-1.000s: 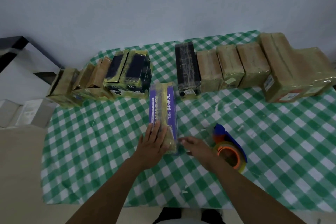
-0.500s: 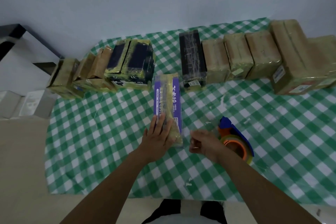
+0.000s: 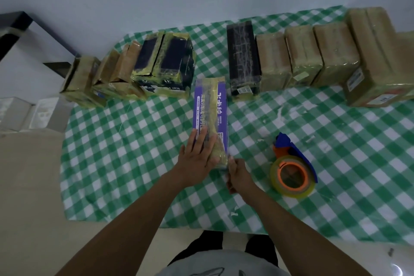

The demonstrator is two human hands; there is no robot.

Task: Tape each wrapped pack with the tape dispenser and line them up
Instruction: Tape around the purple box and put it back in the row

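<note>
Pressing purple pack [image 3: 210,105], left hand [image 3: 198,159] flat.

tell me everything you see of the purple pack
The purple pack is a long, narrow box with white print and a yellowish tape strip along its top. It lies flat on the checked tablecloth, pointing away. The left hand rests flat on its near end; the right hand is at its near corner.

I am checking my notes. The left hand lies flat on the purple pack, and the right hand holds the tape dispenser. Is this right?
One part is wrong. The tape dispenser lies untouched on the cloth, right of the right hand, which is at the near end of the purple pack. The left hand does lie flat on the pack. The head view shows it.
</note>
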